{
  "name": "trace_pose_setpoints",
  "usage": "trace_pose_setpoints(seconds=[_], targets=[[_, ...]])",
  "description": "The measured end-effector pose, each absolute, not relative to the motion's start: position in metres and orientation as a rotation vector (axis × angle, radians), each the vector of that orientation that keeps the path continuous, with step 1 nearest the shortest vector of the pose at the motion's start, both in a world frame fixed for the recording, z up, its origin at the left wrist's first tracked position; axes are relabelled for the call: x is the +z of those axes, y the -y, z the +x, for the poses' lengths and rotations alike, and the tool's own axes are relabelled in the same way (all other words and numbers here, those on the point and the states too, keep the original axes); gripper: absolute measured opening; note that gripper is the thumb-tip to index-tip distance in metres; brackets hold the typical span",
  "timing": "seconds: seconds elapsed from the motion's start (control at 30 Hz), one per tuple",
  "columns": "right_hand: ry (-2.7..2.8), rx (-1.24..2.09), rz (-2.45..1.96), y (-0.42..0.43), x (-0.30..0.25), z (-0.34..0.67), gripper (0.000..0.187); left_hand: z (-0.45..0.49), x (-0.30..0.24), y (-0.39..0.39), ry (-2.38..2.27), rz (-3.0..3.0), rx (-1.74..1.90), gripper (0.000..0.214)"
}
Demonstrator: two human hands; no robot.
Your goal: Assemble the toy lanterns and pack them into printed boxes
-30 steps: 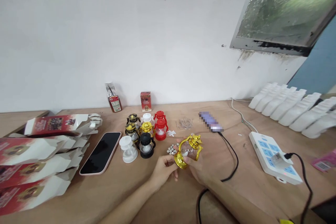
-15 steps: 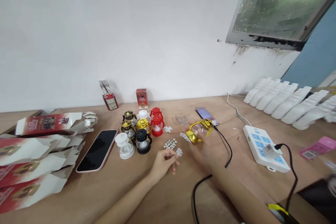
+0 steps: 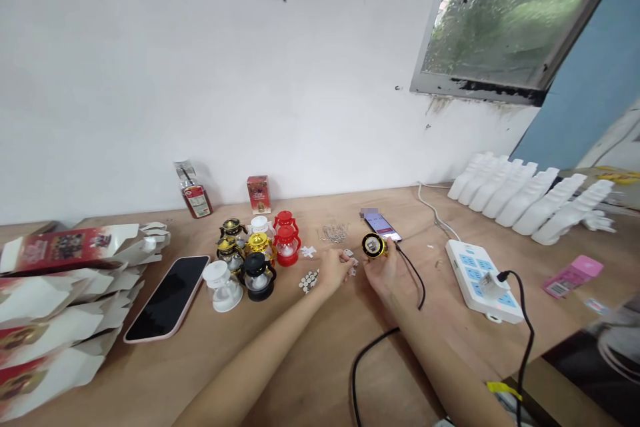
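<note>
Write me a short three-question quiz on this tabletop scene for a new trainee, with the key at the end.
1. Multiple choice: how is the lantern in the right hand turned?
A) Upright, standing on its base
B) With its underside toward the camera
C) With its top toward the camera

2. True or false: the left hand rests on the power strip.

3. Count: how many red lanterns stand on the table?

Key:
1. B
2. False; its fingertips are at the small white pieces.
3. Two
</note>
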State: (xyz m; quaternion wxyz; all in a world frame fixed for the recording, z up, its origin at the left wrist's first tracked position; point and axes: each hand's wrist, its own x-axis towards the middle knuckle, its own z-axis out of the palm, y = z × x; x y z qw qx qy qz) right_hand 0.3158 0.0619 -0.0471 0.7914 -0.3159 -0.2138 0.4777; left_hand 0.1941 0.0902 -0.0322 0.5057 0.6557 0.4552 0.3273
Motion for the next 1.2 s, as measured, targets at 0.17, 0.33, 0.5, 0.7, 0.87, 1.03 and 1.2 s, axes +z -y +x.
trace_pose_setpoints(seconds=[0.17, 0.33, 0.5, 0.7, 0.87, 1.03, 1.2], targets=[[0.353, 1.117, -0.618, -0.055, -0.038, 0.298, 0.028, 0.178, -0.026, -0.08, -1.063, 1.724, 0.922, 0.02], [0.485, 1.315, -0.572, -0.037, -0.031, 0.264, 0.028, 0.138, -0.034, -0.053, -0.944, 1.658, 0.96, 0.034], [0.587, 1.313, -0.639, -0.018, -0.041, 0.23, 0.027, 0.099, -0.048, -0.032, -0.866, 1.412, 0.977, 0.04], [0.589, 1.402, -0.693, -0.012, -0.049, 0.22, 0.03, 0.089, -0.051, -0.03, -0.802, 1.317, 0.904, 0.043], [0.599, 1.385, -0.723, -0.012, -0.048, 0.221, 0.03, 0.09, -0.054, -0.032, -0.769, 1.243, 0.898, 0.046], [0.681, 1.311, -0.778, -0.015, -0.054, 0.222, 0.03, 0.091, -0.054, -0.031, -0.757, 1.253, 0.878, 0.046], [0.866, 1.122, -0.947, -0.015, -0.058, 0.224, 0.03, 0.091, -0.057, -0.032, -0.722, 1.306, 0.871, 0.047]])
